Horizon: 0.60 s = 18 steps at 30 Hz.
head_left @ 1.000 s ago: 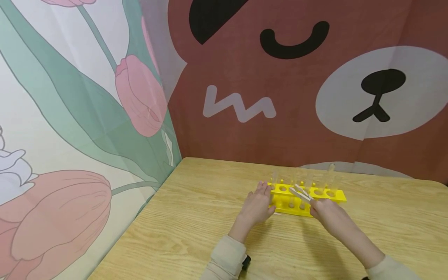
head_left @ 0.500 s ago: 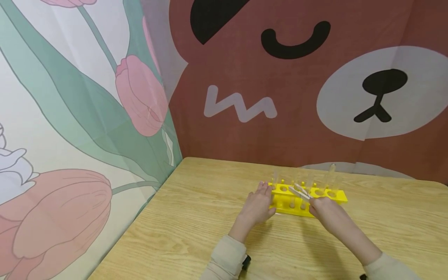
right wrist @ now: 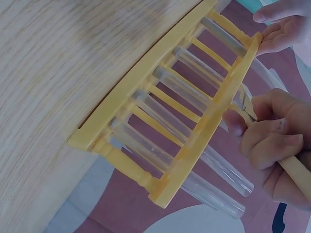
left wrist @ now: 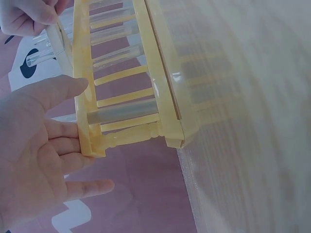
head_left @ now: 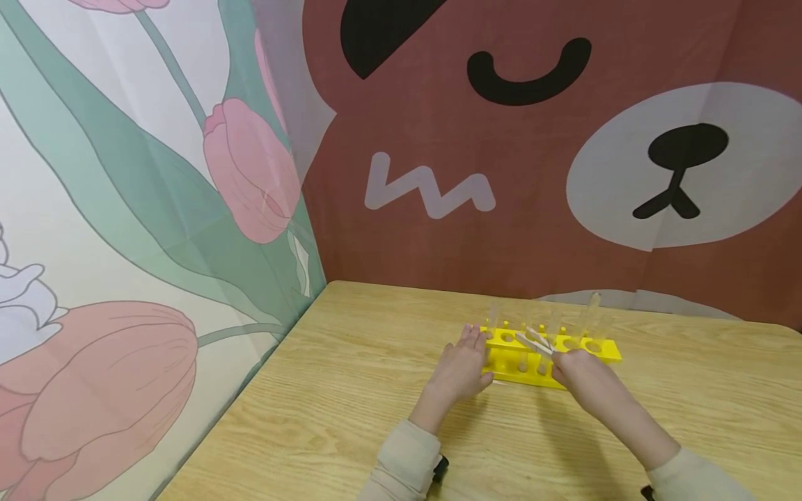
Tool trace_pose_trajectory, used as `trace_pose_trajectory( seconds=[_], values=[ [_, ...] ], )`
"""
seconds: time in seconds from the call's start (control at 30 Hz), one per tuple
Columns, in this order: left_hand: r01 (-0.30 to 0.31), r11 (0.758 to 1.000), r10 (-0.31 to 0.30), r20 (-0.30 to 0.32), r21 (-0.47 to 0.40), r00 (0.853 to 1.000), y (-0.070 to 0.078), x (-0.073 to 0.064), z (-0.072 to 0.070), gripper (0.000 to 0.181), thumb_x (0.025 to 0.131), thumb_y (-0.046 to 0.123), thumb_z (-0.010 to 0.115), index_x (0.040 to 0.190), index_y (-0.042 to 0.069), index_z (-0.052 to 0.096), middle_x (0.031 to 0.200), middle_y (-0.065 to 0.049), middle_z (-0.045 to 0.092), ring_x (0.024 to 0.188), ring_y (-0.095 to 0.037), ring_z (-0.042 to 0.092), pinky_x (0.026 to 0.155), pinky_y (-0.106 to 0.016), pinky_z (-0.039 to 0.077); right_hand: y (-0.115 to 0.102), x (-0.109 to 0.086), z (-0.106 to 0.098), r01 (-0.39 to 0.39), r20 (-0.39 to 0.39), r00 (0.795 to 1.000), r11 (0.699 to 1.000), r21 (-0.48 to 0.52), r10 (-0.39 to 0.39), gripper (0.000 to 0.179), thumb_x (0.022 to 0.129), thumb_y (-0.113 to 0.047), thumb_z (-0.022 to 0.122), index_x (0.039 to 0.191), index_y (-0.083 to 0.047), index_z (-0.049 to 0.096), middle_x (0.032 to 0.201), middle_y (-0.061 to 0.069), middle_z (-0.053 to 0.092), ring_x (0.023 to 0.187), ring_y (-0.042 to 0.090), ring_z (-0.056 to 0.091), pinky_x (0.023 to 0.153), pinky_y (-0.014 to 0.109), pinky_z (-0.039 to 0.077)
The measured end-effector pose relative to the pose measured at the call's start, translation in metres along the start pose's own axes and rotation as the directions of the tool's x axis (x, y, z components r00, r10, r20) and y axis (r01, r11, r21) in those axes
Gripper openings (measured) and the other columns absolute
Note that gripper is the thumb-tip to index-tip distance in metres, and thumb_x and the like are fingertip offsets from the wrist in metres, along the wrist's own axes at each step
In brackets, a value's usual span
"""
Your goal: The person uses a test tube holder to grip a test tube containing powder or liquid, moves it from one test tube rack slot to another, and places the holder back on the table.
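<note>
A yellow test tube rack (head_left: 606,350) stands on the table, with several clear test tubes (right wrist: 143,145) upright in its holes. At its left end my left hand (head_left: 459,370) holds the top plate, thumb in front and fingers over the end; the little finger sticks out straight in the left wrist view. My right hand (head_left: 589,379) grips a wooden test tube clamp (right wrist: 294,175) in front of the rack's middle. The clamp's jaws lie over the top plate, close to a tube; whether they enclose it I cannot tell.
The wood-grain table (head_left: 351,403) runs back to a bear-print curtain (head_left: 532,250). A tulip-print curtain (head_left: 144,264) hangs along the left edge. Tubes jut well above the rack, the tallest tube (head_left: 592,306) near its right end.
The right hand and clamp have shifted very slightly left. The left hand and rack stay in place.
</note>
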<state>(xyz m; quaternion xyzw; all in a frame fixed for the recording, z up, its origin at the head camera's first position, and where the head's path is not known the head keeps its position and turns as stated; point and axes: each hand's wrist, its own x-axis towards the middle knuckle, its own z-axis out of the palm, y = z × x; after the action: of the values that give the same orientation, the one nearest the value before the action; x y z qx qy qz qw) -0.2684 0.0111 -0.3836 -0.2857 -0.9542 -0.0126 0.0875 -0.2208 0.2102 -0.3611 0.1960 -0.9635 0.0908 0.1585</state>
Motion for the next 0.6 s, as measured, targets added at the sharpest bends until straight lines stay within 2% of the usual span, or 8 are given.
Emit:
trace_pose_trajectory(
  seconds=[0.27,0.6],
  values=[
    [0.004,1.000,-0.004,0.014,-0.019,1.000,-0.0006,0.0001,0.0002,0.069,0.084,0.040,0.057,0.137,0.002,0.033,0.142,-0.011,0.028,0.131,-0.020,0.021,0.093,-0.040,0.037,0.0000,0.0026,-0.0003,-0.024,0.049,0.999,1.000,-0.003,0.024,0.017,0.075,0.004,0.062,0.063,-0.006,0.054,0.053,-0.002,0.036,0.046,0.011,0.030,0.040,0.021,0.026],
    [-0.014,0.999,0.013,0.024,0.044,1.000,0.0000,0.0031,-0.0017,0.070,0.082,0.041,0.059,0.136,0.002,0.034,0.142,-0.011,0.030,0.131,-0.021,0.022,0.092,-0.037,0.039,-0.0009,0.0047,-0.0008,-0.037,0.066,0.997,0.999,0.009,0.036,0.015,0.075,0.004,0.063,0.065,-0.004,0.055,0.053,-0.001,0.037,0.045,0.010,0.030,0.040,0.021,0.025]
  ],
)
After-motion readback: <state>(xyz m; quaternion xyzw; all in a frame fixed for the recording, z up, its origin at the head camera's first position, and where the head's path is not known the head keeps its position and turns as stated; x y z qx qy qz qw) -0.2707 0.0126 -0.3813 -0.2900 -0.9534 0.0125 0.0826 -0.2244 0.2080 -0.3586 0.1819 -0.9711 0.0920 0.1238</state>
